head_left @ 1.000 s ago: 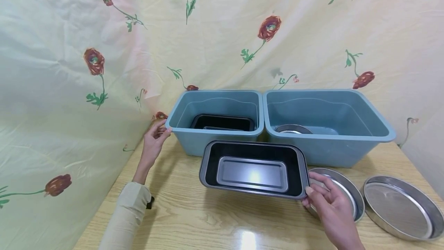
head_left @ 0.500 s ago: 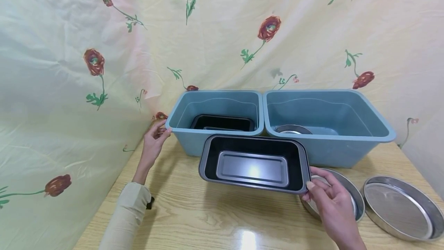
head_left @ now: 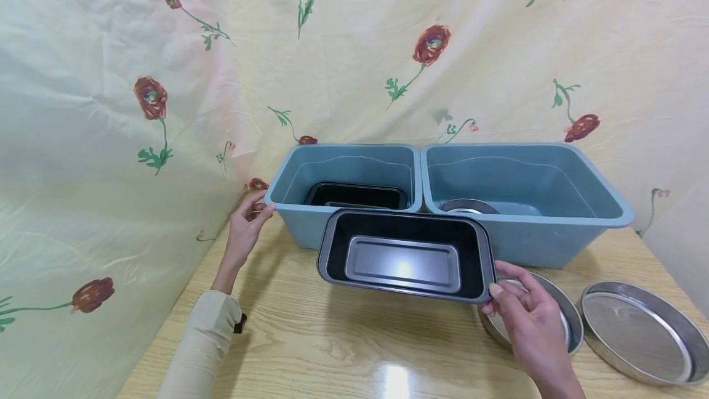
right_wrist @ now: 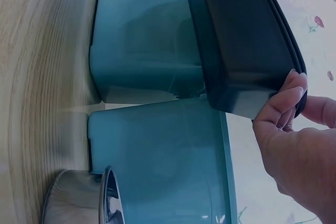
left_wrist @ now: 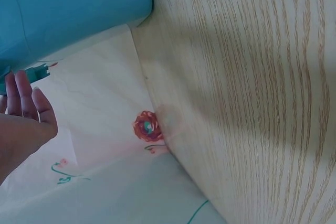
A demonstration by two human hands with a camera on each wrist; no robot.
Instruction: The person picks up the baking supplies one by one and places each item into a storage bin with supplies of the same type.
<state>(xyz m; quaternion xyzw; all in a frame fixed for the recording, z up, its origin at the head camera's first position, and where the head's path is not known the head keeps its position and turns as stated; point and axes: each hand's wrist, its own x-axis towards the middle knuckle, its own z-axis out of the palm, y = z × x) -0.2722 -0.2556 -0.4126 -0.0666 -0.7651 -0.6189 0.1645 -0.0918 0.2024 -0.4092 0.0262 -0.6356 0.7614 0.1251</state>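
Note:
My right hand (head_left: 528, 322) pinches the right short rim of a dark rectangular loaf pan (head_left: 404, 261), thumb on top and fingers beneath. The pan is held above the table, tilted so its inside shows, just in front of the two blue bins. In the right wrist view its dark outer side (right_wrist: 247, 35) faces the camera. At the far left, my left hand (head_left: 246, 226) holds the rim corner of the left bin (head_left: 304, 226) between thumb and fingers. Inside that bin sits another dark loaf pan (head_left: 360, 194), partly hidden by the front wall.
Beside it stands the right blue bin (head_left: 554, 239), with a round metal pan (head_left: 468, 204) inside. Round metal pans lie on the table at the right: one (head_left: 567, 316) partly behind my right hand, another (head_left: 637, 331) near the edge. A flowered cloth (head_left: 354, 66) hangs behind.
The right hand has raised the loaf pan a little and brought it nearer the bins; its far rim now overlaps the left bin's front rim. The left hand has stayed put.

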